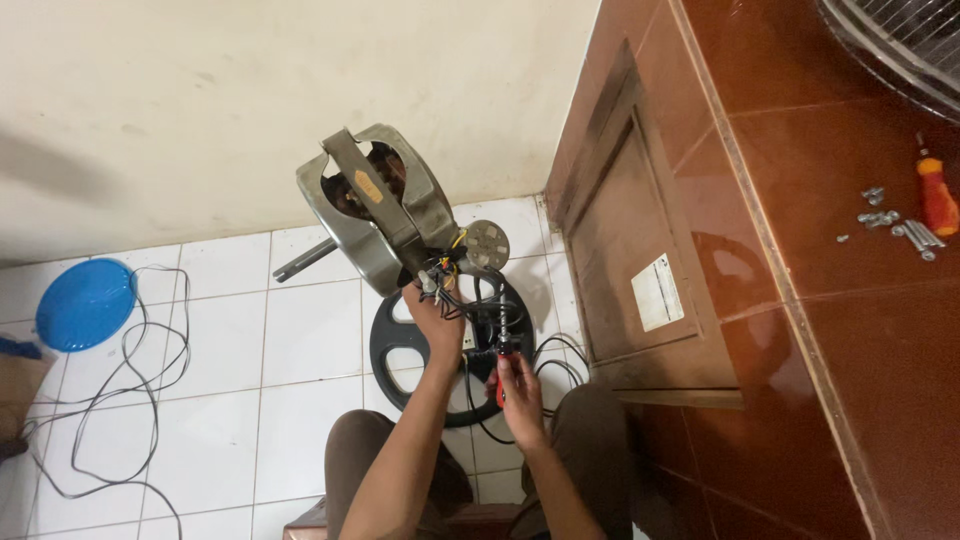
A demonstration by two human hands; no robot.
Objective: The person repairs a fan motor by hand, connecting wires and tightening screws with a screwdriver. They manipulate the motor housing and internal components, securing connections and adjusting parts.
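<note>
Motor housing (375, 205), grey metal with a shaft sticking out its side, was held up off the white tile floor (300, 400), above the black round base (400, 350). All places below are told from that motor.

Nearest the camera, below the motor: the right hand (520, 395) was closed around a red-handled screwdriver (503, 372), tip pointed up toward the wire bundle (445, 278). Just above that, the left hand (435, 320) was clamped on the motor's lower end right at the wires, taking its weight.

Risks, as judgement: one-hand support looked marginal; a slip of the left hand could drop the motor onto the base or tiles. The screwdriver tip sat close to left fingers and thin wires, so a slip could nick insulation or skin. Loose black cable hanging below the motor could snag the tool.

Left of the motor: a black cord (130, 400) looped over the tiles, and further left a blue round lid (85, 303). Right of the motor: a wooden panel (640, 270). Far right, on the red-brown surface (850, 350), loose screws (890, 225) beside an orange-handled screwdriver (937, 195); these could roll off.
</note>
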